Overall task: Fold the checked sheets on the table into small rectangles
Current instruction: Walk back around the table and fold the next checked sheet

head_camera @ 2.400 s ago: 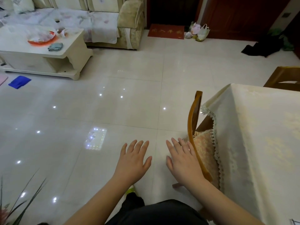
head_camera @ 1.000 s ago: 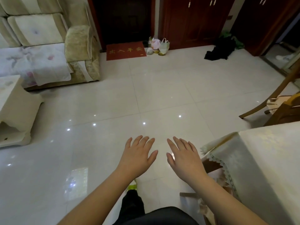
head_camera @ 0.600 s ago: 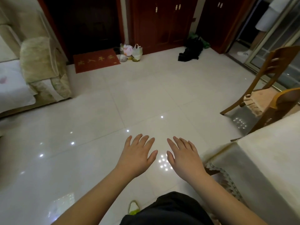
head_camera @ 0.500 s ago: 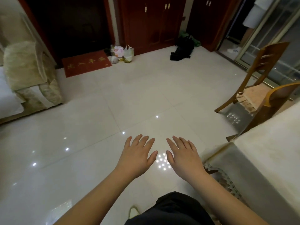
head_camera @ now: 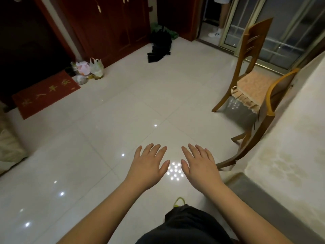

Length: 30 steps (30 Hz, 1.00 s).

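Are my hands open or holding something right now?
Open and empty: left hand and right hand have straight, spread fingers, held over the floor.

Gold characters on the red doormat [head_camera: 46, 94] are too blurred to read.

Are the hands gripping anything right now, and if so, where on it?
Nothing is held. The left hand and right hand hover open, fingers spread, above the tiled floor.
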Available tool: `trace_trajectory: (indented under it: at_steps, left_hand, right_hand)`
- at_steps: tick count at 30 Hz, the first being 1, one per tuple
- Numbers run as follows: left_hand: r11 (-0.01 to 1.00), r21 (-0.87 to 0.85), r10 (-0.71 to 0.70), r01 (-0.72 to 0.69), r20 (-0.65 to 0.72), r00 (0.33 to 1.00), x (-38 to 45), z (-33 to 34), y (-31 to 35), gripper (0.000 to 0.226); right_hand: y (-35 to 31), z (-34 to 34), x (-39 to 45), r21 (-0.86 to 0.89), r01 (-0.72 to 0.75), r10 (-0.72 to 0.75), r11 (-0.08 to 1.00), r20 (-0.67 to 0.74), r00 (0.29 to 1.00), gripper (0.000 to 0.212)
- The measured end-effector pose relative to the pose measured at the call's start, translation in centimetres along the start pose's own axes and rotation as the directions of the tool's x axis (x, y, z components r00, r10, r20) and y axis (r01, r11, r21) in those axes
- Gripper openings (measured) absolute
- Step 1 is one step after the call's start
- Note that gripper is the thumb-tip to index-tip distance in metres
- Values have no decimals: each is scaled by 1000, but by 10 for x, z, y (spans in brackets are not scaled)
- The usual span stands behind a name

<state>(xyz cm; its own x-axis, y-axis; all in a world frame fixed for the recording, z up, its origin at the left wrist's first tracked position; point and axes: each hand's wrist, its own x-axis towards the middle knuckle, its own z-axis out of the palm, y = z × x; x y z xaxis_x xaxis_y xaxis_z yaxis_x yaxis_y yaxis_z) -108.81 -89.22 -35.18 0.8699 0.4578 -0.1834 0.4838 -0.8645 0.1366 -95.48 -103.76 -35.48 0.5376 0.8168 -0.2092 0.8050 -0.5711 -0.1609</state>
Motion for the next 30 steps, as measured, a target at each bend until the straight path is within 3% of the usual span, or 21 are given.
trace_trajectory:
  at_steps: [3,9,23,30]
  left_hand:
    - [999,4,40,-40,12,999,49,-13,2,76]
    - [996,20,84,-83,-8,996,135,-35,-10,72]
    - [983,11,182,-182,-26,983,324,-77,-141,68]
    - [977,37,210,-211,24,977,413,-101,-180,76]
  right_hand:
    - [24,-15,40,-3,-30,30,1000,1,1000,84]
    - [50,-41,111,-5,-120,120,993,17,993,57]
    - [9,-75,314,-26,-206,206,978,-28,978,77]
    - [5,-97,394,-48,-287,284,957,-58,957,68]
